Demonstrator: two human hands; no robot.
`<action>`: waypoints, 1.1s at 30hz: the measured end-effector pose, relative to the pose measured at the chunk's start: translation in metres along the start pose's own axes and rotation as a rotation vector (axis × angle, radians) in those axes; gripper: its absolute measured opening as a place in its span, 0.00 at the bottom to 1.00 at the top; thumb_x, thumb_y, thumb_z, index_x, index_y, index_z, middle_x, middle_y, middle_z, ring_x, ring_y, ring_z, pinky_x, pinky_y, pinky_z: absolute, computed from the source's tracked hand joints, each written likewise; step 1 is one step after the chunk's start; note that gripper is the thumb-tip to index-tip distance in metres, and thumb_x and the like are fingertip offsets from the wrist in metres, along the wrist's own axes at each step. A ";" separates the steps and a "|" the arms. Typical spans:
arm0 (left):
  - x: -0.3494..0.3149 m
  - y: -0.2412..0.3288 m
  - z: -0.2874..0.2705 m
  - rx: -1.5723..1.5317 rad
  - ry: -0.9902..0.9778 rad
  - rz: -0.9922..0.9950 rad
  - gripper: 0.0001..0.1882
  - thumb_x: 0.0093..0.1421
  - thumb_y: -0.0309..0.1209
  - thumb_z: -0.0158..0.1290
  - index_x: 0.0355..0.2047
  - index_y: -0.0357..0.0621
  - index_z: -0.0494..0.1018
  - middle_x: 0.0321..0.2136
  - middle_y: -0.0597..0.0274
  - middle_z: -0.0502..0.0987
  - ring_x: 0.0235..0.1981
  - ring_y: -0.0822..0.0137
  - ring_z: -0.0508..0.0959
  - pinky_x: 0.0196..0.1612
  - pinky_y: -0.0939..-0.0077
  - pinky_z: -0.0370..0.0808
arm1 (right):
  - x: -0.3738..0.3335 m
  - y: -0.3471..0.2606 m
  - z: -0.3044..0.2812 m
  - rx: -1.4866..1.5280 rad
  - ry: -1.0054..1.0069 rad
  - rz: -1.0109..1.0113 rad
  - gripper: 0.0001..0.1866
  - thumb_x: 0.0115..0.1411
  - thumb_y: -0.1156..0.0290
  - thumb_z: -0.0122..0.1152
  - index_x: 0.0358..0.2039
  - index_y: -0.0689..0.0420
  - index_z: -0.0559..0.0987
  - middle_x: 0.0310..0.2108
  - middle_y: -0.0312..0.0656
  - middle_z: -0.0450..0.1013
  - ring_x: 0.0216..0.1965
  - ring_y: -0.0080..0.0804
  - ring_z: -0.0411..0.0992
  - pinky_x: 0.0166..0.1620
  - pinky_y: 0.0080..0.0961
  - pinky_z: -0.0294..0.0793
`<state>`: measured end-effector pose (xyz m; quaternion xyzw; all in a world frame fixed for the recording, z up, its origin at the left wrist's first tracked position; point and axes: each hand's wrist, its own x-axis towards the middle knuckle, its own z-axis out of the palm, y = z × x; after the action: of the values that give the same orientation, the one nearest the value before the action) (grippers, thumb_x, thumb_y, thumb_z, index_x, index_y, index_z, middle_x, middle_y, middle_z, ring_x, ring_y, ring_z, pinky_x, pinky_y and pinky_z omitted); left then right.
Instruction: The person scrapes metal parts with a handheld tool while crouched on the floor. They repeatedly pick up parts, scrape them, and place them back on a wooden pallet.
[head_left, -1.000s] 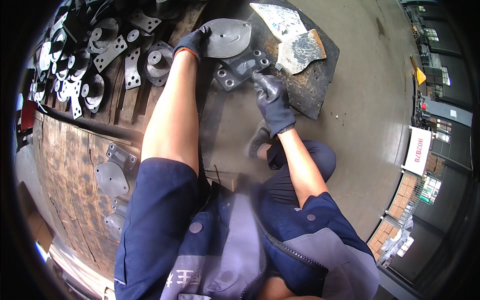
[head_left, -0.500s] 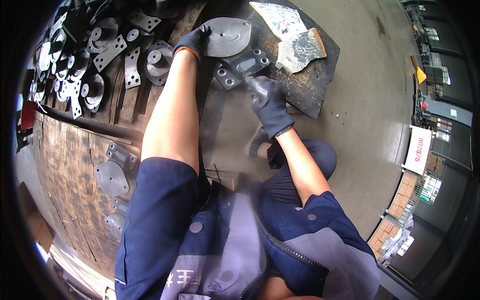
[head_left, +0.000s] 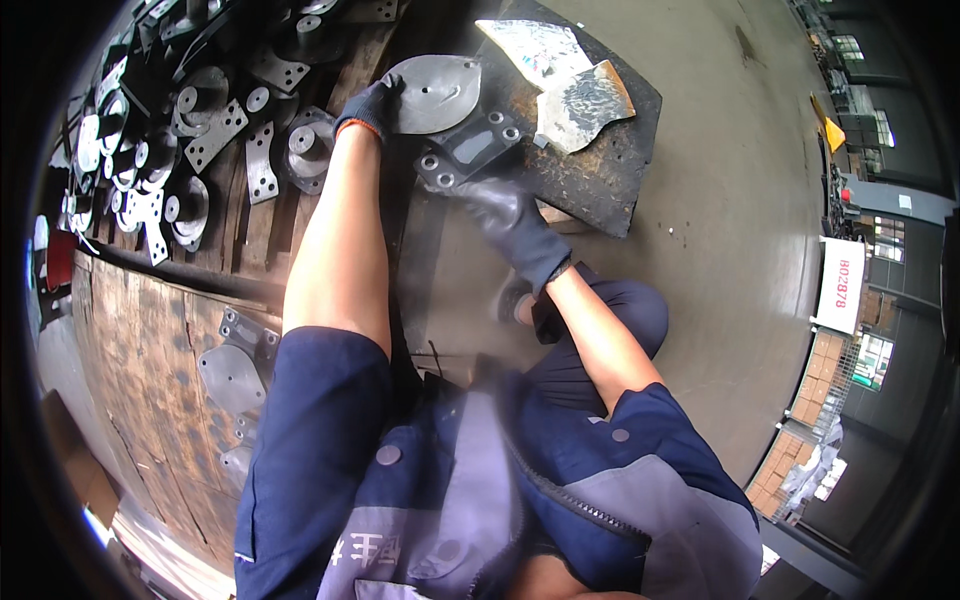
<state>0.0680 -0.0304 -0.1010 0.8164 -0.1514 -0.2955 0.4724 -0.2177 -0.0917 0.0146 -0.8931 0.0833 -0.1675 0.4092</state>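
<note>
A grey metal bracket is held out in front of me, with a rounded, pointed plate (head_left: 432, 95) joined to a darker block (head_left: 478, 142) that has several round holes. My left hand (head_left: 366, 108), in a dark glove with an orange cuff edge, is closed on the left rim of the rounded plate. My right hand (head_left: 508, 218), also gloved, lies along the near edge of the holed block. Its fingertips reach the block's lower left corner; they are blurred and partly hidden, so their grip is unclear.
Many metal flanges (head_left: 183, 217) and holed plates (head_left: 262, 165) lie on wooden slats at the left. Two similar brackets (head_left: 232, 378) rest on a wooden board (head_left: 150, 400). Right of the bracket, a dark worn block (head_left: 590, 185) carries two pale scraps (head_left: 585, 105). Grey floor (head_left: 730, 200) extends right.
My right hand has moved left and nearer, from the block's right side to along its near edge, its fingers reaching further left. My left hand keeps its hold on the plate.
</note>
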 end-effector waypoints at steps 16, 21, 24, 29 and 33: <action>-0.064 0.065 -0.022 -0.337 -0.091 -0.190 0.14 0.57 0.42 0.52 0.35 0.45 0.76 0.26 0.67 0.76 0.29 0.76 0.73 0.35 0.80 0.70 | 0.013 0.005 -0.107 1.129 0.371 0.715 0.13 0.59 0.71 0.48 0.44 0.59 0.70 0.23 0.34 0.63 0.24 0.22 0.63 0.29 0.22 0.66; -0.083 0.091 -0.022 0.112 -0.122 0.265 0.16 0.52 0.42 0.52 0.39 0.51 0.76 0.35 0.60 0.77 0.35 0.62 0.76 0.40 0.72 0.73 | 0.014 -0.013 -0.110 1.072 0.362 0.642 0.12 0.63 0.67 0.47 0.44 0.57 0.72 0.23 0.31 0.61 0.24 0.18 0.60 0.29 0.17 0.64; -0.091 0.116 -0.017 0.237 0.010 0.284 0.21 0.42 0.47 0.56 0.37 0.54 0.77 0.37 0.51 0.76 0.38 0.50 0.76 0.41 0.66 0.73 | 0.002 -0.007 -0.126 1.004 0.360 0.634 0.11 0.65 0.67 0.45 0.41 0.58 0.73 0.23 0.30 0.61 0.24 0.17 0.59 0.28 0.14 0.63; -0.174 0.165 -0.040 -0.211 0.419 0.007 0.22 0.38 0.46 0.59 0.29 0.43 0.78 0.30 0.46 0.77 0.35 0.50 0.77 0.39 0.66 0.73 | 0.000 -0.016 -0.126 0.843 0.369 0.575 0.11 0.63 0.65 0.51 0.41 0.59 0.73 0.26 0.29 0.64 0.22 0.14 0.58 0.27 0.11 0.60; -0.237 0.153 -0.084 -0.242 0.622 0.073 0.17 0.37 0.43 0.60 0.22 0.42 0.77 0.24 0.48 0.76 0.28 0.52 0.77 0.33 0.65 0.73 | -0.005 -0.019 -0.132 0.833 0.279 0.512 0.15 0.63 0.66 0.50 0.47 0.59 0.71 0.32 0.31 0.68 0.24 0.15 0.58 0.28 0.11 0.61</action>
<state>-0.0588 0.0739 0.1432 0.7996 0.0070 -0.0311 0.5996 -0.2705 -0.1707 0.1083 -0.5743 0.2794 -0.1985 0.7434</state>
